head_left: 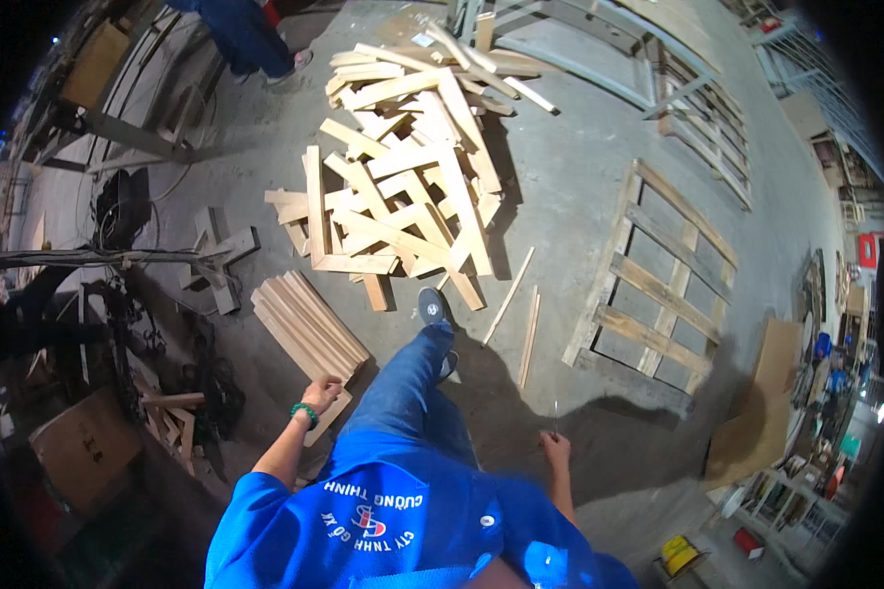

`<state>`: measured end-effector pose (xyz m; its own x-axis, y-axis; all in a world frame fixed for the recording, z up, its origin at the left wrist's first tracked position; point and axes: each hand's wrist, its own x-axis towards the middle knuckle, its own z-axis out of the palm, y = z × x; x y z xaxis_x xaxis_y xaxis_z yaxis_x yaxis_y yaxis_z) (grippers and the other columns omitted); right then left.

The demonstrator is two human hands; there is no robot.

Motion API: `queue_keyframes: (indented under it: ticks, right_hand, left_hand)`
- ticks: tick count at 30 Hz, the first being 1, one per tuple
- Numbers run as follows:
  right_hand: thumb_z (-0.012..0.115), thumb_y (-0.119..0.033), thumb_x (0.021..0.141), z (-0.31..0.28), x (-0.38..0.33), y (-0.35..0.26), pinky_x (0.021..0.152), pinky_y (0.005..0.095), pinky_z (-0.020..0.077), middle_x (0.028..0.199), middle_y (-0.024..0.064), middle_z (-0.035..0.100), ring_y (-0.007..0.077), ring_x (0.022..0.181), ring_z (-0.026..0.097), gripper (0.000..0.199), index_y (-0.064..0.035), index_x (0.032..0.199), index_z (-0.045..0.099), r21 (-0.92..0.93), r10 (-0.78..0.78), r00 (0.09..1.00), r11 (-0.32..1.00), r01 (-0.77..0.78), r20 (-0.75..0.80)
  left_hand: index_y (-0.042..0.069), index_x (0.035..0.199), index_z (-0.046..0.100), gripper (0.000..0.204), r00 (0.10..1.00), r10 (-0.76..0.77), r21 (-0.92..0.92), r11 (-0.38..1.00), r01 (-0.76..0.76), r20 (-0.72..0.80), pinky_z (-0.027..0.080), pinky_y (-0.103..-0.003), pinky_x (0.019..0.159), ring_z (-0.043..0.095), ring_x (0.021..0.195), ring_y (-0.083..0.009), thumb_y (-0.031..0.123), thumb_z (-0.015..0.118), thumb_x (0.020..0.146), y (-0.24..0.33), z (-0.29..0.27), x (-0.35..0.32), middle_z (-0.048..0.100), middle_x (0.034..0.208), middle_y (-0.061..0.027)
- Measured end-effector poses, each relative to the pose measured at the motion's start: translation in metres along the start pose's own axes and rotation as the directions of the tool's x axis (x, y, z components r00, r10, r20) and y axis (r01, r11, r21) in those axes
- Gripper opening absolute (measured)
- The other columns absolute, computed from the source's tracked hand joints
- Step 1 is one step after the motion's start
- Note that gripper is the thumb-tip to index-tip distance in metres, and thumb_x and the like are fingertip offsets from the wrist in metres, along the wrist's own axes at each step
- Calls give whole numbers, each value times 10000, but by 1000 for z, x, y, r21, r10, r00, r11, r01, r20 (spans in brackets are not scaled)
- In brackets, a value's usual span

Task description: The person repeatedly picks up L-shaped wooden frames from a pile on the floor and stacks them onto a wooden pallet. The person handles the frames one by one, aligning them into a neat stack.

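Right hand (555, 448): fingers pinched on a thin rod (556, 416), which points up and away from the fingertips; I cannot make out its kind from here. Left hand (321, 395): fingers loosely bent at the near end of a stack of wooden strips (307, 322); I cannot tell whether it grips the wood or merely rests by it. A green beaded bracelet (305, 413) circles that wrist.

Writing: the blue shirt (265, 535), below and between the hands in my view, carries white lettering curved about a red-and-white emblem (368, 521); the print stands upside down to me. A cardboard box (86, 442), well to the left of the left hand, bears dark marks too small for me to read.

Containers: I cannot see into that box. Well right of the right hand and nearer the body, I log a yellow container-like object (680, 555) with a red box (747, 543) near it; contents of both indistinct.

Surroundings: a heap of pale wooden pieces (398, 237) lies ahead of both hands, beyond the stack. Thin sticks (508, 297) lie on the floor ahead of the right hand, slightly left; a wooden pallet (666, 298) lies ahead and right of it.
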<state>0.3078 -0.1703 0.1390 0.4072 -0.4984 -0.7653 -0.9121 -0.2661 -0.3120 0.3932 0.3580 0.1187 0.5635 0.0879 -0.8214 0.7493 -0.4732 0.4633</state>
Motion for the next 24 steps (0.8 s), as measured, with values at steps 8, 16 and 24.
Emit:
queue_keyframes:
  ticks: [8, 16, 24]
  right_hand:
    - [623, -323, 745, 57, 164, -180, 642, 406, 464, 723, 169, 626, 336, 726, 622, 284, -48, 809, 645, -581, -440, 841, 611, 538, 316]
    - [715, -377, 712, 216, 355, -368, 748, 438, 496, 1038, 175, 562, 328, 909, 601, 540, -113, 1155, 557, -660, -667, 649, 305, 687, 367]
    - [772, -489, 598, 323, 443, -439, 739, 474, 484, 1082, 222, 551, 372, 924, 596, 785, -24, 1130, 431, -630, -780, 586, 346, 696, 219]
  left_hand:
    - [59, 1101, 581, 326, 1000, 2, -80, 997, -1, 12, 473, -367, 808, 614, 926, -269, 245, 531, 839, 57, 71, 144, 649, 972, -130]
    - [81, 1229, 449, 469, 894, 432, 837, 440, -326, 120, 274, -461, 1033, 337, 1259, -308, 198, 556, 787, 97, 109, 346, 418, 1309, -146]
    - [80, 1342, 348, 582, 809, 540, 963, -11, -269, 232, 188, -446, 1091, 318, 1259, -229, 149, 531, 794, 186, 104, 511, 402, 1314, -66]
